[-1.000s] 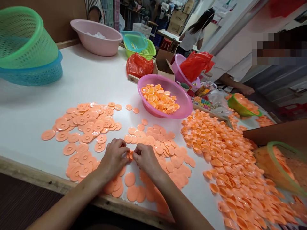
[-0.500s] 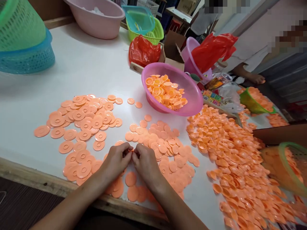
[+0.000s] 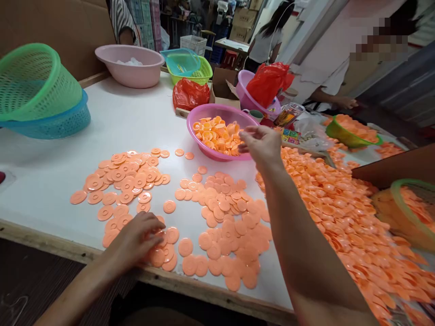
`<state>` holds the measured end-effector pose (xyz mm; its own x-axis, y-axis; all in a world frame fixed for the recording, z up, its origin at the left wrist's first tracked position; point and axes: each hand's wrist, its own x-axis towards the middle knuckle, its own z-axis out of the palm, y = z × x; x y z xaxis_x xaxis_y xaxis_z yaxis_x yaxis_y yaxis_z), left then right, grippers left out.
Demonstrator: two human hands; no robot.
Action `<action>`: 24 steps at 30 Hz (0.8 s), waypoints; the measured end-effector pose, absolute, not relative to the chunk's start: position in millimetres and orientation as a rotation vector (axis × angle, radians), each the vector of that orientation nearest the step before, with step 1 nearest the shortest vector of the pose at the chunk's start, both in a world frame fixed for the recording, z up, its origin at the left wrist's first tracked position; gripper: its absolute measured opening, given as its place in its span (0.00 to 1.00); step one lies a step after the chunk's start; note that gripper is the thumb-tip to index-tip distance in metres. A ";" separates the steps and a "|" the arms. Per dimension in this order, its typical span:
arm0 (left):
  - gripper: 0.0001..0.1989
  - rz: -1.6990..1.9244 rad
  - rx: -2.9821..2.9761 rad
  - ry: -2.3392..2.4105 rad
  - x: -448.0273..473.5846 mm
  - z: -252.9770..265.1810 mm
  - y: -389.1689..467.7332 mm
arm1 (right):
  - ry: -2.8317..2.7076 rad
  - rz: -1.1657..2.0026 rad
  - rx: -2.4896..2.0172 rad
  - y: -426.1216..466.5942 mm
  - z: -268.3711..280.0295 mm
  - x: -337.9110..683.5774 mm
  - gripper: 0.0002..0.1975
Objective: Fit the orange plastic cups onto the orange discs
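- Right hand (image 3: 261, 144) is stretched out over the near rim of the pink bowl (image 3: 204, 113), fingers loosely spread and curled, nothing visibly held; whether a small piece sits behind the fingertips cannot be told.
- Left hand (image 3: 137, 237) lies palm down on the flat orange discs (image 3: 217, 226) near the front table edge (image 3: 204, 290), fingers narrow and pressing on the discs, none clearly lifted.
- The bowl holds a heap of orange caps (image 3: 217, 136); to the right spreads a far bigger loose pile of cups (image 3: 322, 213), touching the right forearm.
- Risk, judged: the right forearm crosses low above discs and cups, so a sideways drag could sweep pieces together and mix the two sorts.
- Risk, judged: the discs under the left hand lie just beside the front edge; a push toward the body could send some off the table.
- Risk, judged: the bowl rim is just under the right wrist; a downward knock could tip it.
- Open room: bare white table (image 3: 118, 122) between the ringed discs (image 3: 125, 179) and the stacked baskets (image 3: 37, 90), and behind toward the pale basin (image 3: 129, 65).
- Right side is crowded: the cup pile, a green basket (image 3: 408, 203), and another person's hand (image 3: 345, 103) well apart at the far end.
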<state>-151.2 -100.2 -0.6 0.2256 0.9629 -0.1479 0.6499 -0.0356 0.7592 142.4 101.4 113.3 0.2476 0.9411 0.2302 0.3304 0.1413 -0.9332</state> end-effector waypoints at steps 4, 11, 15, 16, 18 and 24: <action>0.12 0.536 2.060 1.421 -126.8 -18.1 -103.8 | -1.298 0.621 -1.493 85.0 103.4 185.6 0.14; 0.13 0.836 2.072 1.524 -120.3 -15.6 -74.5 | -1.278 0.108 -2.252 -48.4 15.9 309.6 0.17; 0.09 0.419 2.138 1.243 -132.6 -1.5 -92.7 | -1.436 -0.167 -2.612 -100.7 -25.2 374.8 0.21; 0.10 0.369 2.139 1.223 -131.0 -2.1 -96.8 | -1.470 -0.200 -2.599 -108.3 -32.0 381.2 0.21; 0.12 0.407 2.099 1.285 -123.0 -8.4 -99.6 | -1.523 -0.264 -2.496 -116.1 -39.6 382.3 0.22; 0.18 0.788 1.983 1.396 -109.7 -22.2 -82.7 | -1.510 -0.070 -2.381 -107.2 -28.4 358.4 0.14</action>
